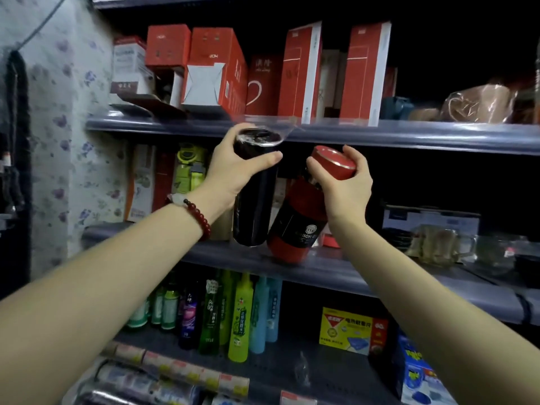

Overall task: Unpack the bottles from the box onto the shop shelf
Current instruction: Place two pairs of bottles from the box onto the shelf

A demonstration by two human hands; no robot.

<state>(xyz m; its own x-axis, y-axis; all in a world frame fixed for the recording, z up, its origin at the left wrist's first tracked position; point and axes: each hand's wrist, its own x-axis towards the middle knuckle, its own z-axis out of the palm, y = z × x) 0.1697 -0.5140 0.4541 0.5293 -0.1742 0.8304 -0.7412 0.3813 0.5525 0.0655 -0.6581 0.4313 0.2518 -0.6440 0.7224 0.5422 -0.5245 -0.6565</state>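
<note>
Hands grip flasks at the middle shelf (pixel 336 273): left hand (pixel 233 173) the black flask (pixel 254 197), right hand (pixel 344 182) the red flask (pixel 298 226).

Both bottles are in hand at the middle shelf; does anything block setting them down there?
Nothing visible blocks them. The black bottle in the left hand and the tilted red bottle in the right hand sit over a bare stretch of the middle shelf.

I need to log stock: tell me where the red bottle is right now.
Head view, centre-right: the red bottle is tilted over the middle shelf in the right hand, beside the black bottle in the left hand.
</note>
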